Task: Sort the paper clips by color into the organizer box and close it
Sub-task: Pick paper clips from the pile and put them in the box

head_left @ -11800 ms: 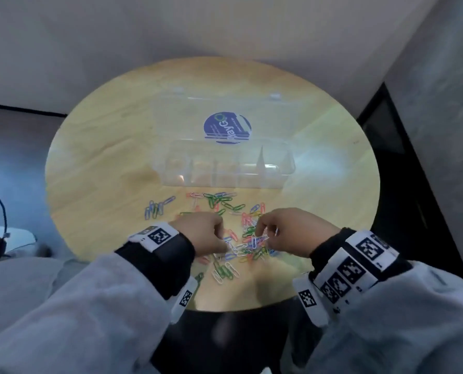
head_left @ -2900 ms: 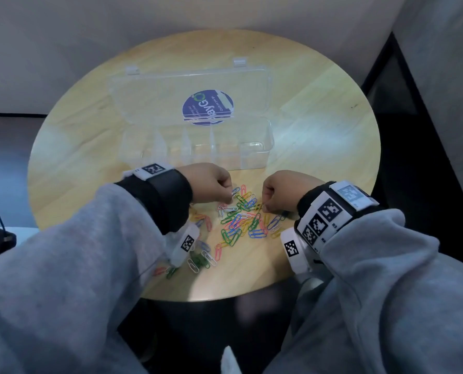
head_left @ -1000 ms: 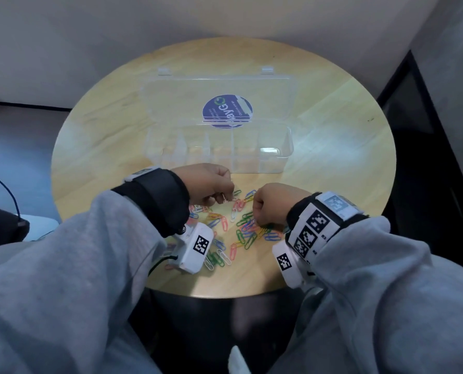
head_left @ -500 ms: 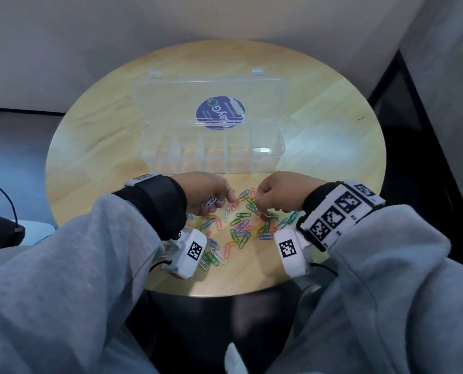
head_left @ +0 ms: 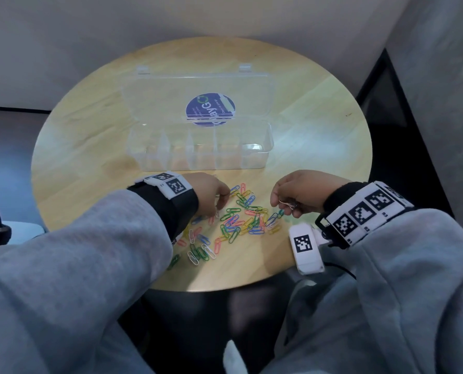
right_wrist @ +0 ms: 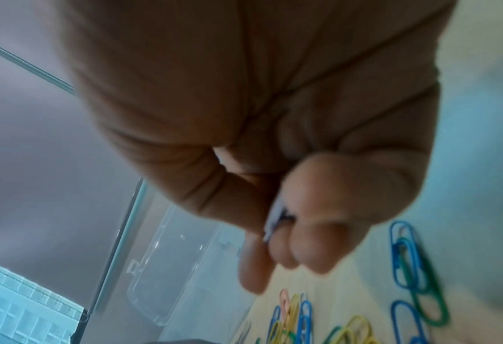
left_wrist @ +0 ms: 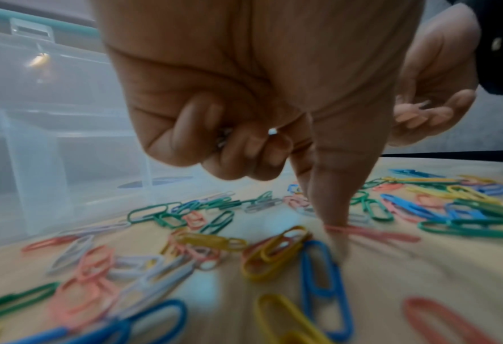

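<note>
The paper clips (head_left: 235,220) lie in a loose, mixed-colour scatter on the round wooden table (head_left: 71,147), at about 6 o'clock from the clear organizer box (head_left: 200,147), which stands open with its lid (head_left: 195,95) folded back toward 12 o'clock. No clips can be made out in its compartments, so the sorting looks barely begun.

The left hand (head_left: 208,193) works at the 9 o'clock edge of the pile: in the left wrist view its index finger (left_wrist: 332,209) points down onto the table among the clips, while the other fingers curl over something pale and metallic, probably clips already gathered. The right hand (head_left: 300,195), at 3 o'clock of the pile, pinches a few pale clips (head_left: 287,204) between thumb and fingertips, lifted just off the table.

To do this step well, each hand should keep to one colour, dragging a clip clear of its tangled neighbours before lifting, since several are interlinked and could come up together.

The pile sits near the table's 6 o'clock edge, so sweeping toward the body risks dropping clips. Bare wood lies open at 3 and 9 o'clock, and the path to the box is short and unobstructed.
</note>
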A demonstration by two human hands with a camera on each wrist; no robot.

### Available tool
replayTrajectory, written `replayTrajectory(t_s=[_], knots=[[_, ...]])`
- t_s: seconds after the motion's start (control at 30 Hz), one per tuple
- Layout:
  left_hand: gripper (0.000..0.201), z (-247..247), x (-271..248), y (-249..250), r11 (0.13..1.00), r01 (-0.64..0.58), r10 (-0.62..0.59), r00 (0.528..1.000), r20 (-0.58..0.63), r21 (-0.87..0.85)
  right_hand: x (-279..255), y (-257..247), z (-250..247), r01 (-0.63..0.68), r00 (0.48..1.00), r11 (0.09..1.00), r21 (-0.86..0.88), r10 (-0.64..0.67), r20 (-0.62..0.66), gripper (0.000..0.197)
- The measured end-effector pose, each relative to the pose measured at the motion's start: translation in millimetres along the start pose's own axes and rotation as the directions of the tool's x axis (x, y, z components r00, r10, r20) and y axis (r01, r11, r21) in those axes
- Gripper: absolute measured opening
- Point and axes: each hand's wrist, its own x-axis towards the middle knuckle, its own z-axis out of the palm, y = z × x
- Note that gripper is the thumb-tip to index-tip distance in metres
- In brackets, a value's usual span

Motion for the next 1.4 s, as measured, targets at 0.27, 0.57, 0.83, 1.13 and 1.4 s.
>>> replayTrajectory(t_s=[0.27,0.57,0.83,1.13,1.4], knots=[[0.014,1.1,1.1,-1.2,0.998,-0.025,0.025,1.000,-0.007,0.050,-6.6,7.5,4.3,-0.029,1.000,0.865,-0.500,0.021,-0.022,0.018],[0.008,3.3,1.3,2.1,0.999,0.032,-0.032,0.999,0.006,0.003,-1.9,11.1,13.4,0.005,0.996,0.791,-0.612,-0.058,-0.067,0.013],[0.009,4.0,-3.6,-3.6,0.975,0.082,-0.079,0.997,0.023,-0.205,3.8,12.3,21.0,0.069,0.990,0.718,-0.693,-0.133,-0.038,0.018],[0.025,-12.0,-13.3,-15.0,0.695,0.088,-0.053,0.996,0.071,-0.714,2.0,7.4,8.9,0.048,0.997,0.813,-0.581,-0.074,-0.022,0.016],[0.037,-20.6,-9.1,-5.6,0.160,0.120,-0.006,0.993,0.121,-0.980,2.1,6.5,-12.8,0.105,0.994,0.994,0.041,-0.105,-0.016,0.025]])
